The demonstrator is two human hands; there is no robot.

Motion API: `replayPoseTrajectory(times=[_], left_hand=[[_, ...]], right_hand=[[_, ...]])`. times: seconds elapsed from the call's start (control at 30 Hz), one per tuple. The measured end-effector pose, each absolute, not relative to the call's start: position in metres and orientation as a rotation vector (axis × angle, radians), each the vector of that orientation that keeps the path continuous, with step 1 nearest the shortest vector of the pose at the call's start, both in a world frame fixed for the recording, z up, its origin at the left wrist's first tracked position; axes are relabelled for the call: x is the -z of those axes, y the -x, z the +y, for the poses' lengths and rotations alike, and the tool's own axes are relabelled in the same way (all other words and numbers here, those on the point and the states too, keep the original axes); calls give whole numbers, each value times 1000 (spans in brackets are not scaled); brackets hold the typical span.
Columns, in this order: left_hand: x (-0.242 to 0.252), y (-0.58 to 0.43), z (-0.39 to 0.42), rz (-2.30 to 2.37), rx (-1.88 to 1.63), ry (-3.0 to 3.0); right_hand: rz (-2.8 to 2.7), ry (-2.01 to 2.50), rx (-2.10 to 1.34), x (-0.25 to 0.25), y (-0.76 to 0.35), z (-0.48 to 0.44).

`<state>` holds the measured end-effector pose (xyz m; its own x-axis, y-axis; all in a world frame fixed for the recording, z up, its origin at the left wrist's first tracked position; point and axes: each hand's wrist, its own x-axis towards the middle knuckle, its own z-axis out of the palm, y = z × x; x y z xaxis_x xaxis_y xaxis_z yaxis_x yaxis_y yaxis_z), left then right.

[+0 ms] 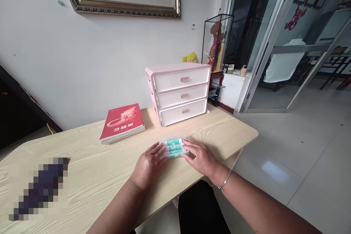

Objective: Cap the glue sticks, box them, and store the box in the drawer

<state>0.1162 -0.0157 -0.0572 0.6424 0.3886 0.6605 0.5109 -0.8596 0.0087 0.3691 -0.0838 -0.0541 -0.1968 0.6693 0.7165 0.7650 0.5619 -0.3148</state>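
Observation:
A small clear-wrapped pack of white rolls with green labels [174,147] lies on the wooden table, near its front edge. My left hand [149,162] is on the left end of the pack, with its fingers over the wrapping and the thumb along the near side. At the other end, my right hand [200,156] rests its fingertips on the pack, its thumb at the near corner. Both hands grip it from opposite sides, and their fingers hide its ends. A thin bracelet [225,180] circles my right wrist.
Behind the pack stands a pink and white three-drawer box [181,95], its drawers closed. A thick red book [123,121] lies left of it. A blurred-out dark object [40,189] is at the table's left. The table's right corner [253,132] rises over the tiled floor.

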Motion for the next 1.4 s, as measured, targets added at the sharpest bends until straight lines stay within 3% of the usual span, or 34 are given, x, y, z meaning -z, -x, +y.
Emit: replayPoseTrajectory(times=[0.4, 0.73, 1.07, 1.4], left_hand=[[41, -123, -23, -957, 831, 2735], [9, -159, -18, -1333, 280, 2955], [4, -162, -10, -1436, 409, 3075], [6, -146, -14, -1524, 689, 3060]], right_hand=[[-1869, 1152, -69, 53, -372, -86], [-783, 1235, -922, 40, -387, -8], [-438, 1166, -1209, 18, -390, 81], [-365, 1023, -1175, 16, -384, 105]])
